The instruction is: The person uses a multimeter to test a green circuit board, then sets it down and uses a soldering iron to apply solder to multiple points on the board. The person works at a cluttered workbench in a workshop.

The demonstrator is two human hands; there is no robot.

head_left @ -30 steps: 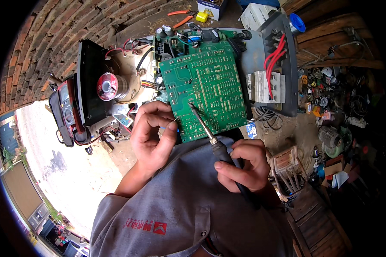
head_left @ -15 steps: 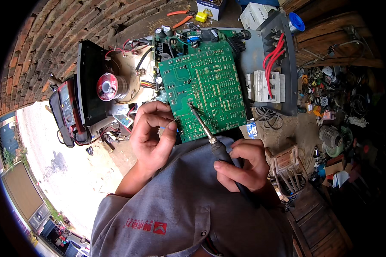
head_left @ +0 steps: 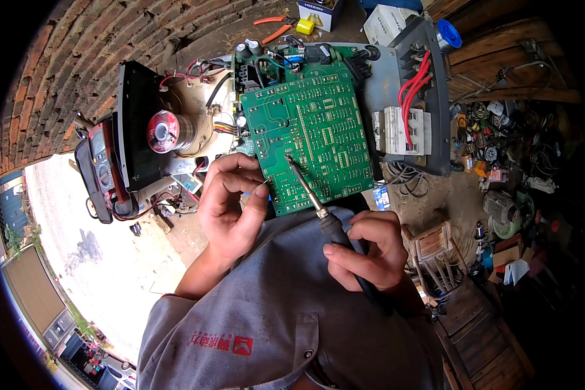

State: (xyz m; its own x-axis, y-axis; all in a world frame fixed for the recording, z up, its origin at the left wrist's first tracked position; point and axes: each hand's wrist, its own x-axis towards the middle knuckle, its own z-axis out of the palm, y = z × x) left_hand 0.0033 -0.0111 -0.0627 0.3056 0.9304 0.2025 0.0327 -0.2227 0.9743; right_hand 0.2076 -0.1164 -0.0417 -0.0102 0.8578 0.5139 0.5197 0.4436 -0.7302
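A green circuit board (head_left: 335, 140), solder side up, is tilted over the opened equipment in front of me. My left hand (head_left: 231, 208) is closed at its lower left edge, thumb and fingers pinching there; a bit of blue shows between them, too small to name. In my right hand (head_left: 370, 250) is a soldering iron (head_left: 331, 227), gripped by its black handle like a pen. Its metal tip meets the board left of centre, among the solder joints. Part of the left fingers is hidden behind the board's edge.
A solder spool (head_left: 163, 132) stands left of the board, near a black panel (head_left: 140, 123) and a multimeter (head_left: 101, 159). Red cables (head_left: 415, 88) run to a white breaker (head_left: 403, 130) on the right. Orange-handled pliers (head_left: 276, 31) lie at the back. A wooden chair (head_left: 433, 247) stands below right.
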